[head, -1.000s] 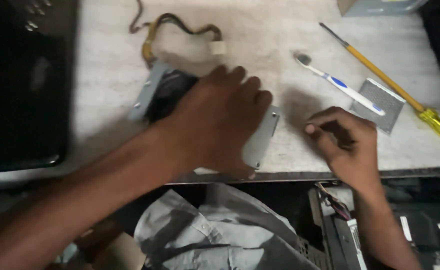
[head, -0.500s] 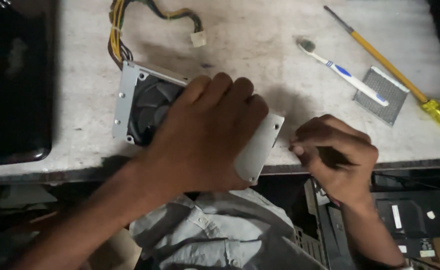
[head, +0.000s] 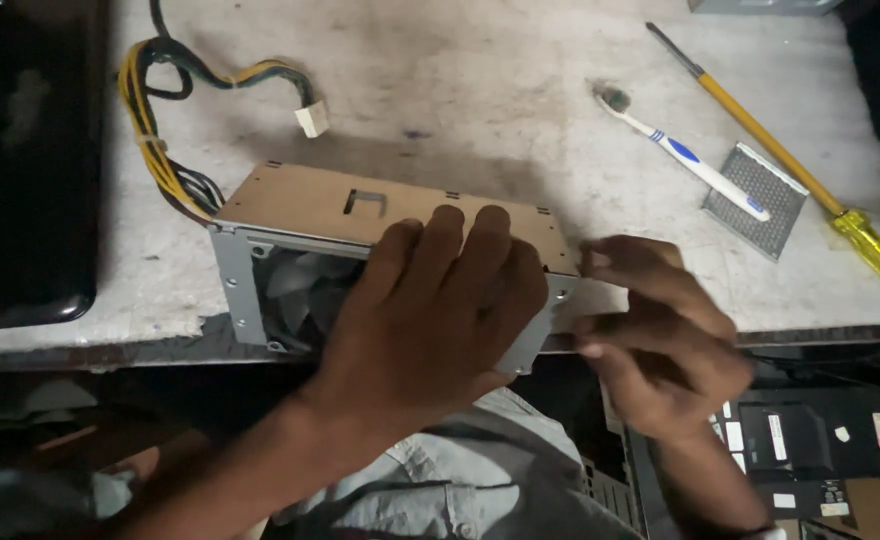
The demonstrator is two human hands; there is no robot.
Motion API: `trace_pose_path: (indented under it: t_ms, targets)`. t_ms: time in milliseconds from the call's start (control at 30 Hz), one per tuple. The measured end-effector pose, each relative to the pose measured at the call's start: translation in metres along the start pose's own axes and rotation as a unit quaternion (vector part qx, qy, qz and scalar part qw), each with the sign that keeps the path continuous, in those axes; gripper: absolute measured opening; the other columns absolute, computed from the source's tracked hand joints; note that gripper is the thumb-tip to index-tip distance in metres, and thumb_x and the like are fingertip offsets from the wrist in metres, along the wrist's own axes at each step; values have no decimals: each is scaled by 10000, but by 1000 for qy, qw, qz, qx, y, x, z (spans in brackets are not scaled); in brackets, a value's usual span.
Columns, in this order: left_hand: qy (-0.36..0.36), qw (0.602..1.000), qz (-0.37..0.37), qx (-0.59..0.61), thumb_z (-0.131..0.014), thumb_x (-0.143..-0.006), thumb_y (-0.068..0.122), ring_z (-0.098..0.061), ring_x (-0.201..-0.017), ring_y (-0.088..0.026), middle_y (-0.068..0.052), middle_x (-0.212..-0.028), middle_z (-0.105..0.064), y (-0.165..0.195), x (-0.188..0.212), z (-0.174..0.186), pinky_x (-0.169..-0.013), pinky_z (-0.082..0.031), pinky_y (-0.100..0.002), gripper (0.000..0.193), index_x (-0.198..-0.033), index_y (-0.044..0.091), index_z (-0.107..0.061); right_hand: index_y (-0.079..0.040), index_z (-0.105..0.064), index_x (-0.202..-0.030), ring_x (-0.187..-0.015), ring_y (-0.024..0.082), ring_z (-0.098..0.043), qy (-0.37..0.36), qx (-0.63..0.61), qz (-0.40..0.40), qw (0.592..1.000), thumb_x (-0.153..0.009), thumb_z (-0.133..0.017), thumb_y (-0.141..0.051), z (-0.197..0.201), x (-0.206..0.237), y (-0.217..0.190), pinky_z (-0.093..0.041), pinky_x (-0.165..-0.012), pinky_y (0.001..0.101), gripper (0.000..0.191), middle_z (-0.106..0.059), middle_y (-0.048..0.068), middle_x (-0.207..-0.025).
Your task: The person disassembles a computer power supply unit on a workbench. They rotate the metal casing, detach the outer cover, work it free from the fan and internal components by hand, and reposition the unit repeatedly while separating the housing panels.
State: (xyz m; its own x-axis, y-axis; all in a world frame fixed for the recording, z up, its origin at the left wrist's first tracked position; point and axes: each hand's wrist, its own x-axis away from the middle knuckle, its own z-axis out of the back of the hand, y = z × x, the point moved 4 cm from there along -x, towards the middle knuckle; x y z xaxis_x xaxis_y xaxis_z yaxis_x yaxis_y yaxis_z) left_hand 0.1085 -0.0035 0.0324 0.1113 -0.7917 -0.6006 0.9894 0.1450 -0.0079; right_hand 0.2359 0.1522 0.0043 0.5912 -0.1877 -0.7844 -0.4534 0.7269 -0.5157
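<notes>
- The power supply [head: 360,235], a grey metal box, stood at the table's [head: 480,90] near edge, fan side facing me, tan top plate up.
- My left hand [head: 430,300] lay spread flat over the fan face, fingers [head: 465,240] reaching up to the top edge, pressing rather than gripping.
- My right hand [head: 660,330] sat at the box's right end, fingers curled narrow against the corner; whether it pinched anything, I couldn't tell.
- Yellow and black cables [head: 170,130] looped out from the box's far left, ending in a white plug [head: 312,120].
- Off right lay a toothbrush [head: 685,155], its handle over a mesh grille [head: 760,200].
- Just beyond ran a yellow screwdriver [head: 780,150].
- A black case [head: 20,160] filled the left.
</notes>
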Motion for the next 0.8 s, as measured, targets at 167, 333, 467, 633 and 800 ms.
trace_pose_path:
  t_ms: [167, 333, 467, 633, 800]
  targets:
    - [4, 1000, -13, -4, -839, -617, 561, -535, -1177, -346, -162, -1298, -558, 0, -3, 3, -978, -428, -486, 938, -1354, 51, -562, 30, -650, -924, -1152, 370, -747, -18, 9, -49, 999, -922, -683, -8, -6, -5, 6, -651, -953, 451, 50, -714, 252, -1175]
    - [-18, 997, -29, 67, -846, -557, 571, -531, -1208, -344, -155, -1354, -556, -6, -7, 6, -1002, -431, -511, 1057, -1395, 10, -528, 66, -597, -970, -1157, 362, -723, -37, 28, -51, 998, -982, -664, 5, -3, -7, 10, -617, -1003, 426, 92, -703, 263, -1193]
    - [-33, 997, -51, 48, -856, -608, 517, -528, -1186, -342, -155, -1364, -559, -7, -8, 7, -954, -438, -502, 1007, -1421, 15, -538, 55, -578, -1008, -1230, 349, -693, -12, -59, -75, 995, -1027, -632, 4, -8, -5, 21, -588, -1073, 439, 76, -691, 248, -1251]
    - [21, 997, -68, 21, -808, -822, 289, -580, -1181, -298, -144, -1335, -606, -6, -6, 6, -943, -471, -416, 696, -1420, 2, -597, 37, -600, -967, -1224, 350, -694, -15, -77, -97, 992, -1007, -681, -2, -10, 1, 29, -604, -1043, 421, 98, -681, 235, -1234]
    - [63, 995, -62, 34, -727, -974, 190, -615, -1142, -266, -126, -1275, -634, -1, -5, 3, -908, -475, -375, 454, -1369, -6, -618, 32, -589, -921, -1195, 345, -701, -7, -85, -69, 994, -1012, -703, -33, -10, 0, 27, -615, -1031, 431, 160, -671, 184, -1135]
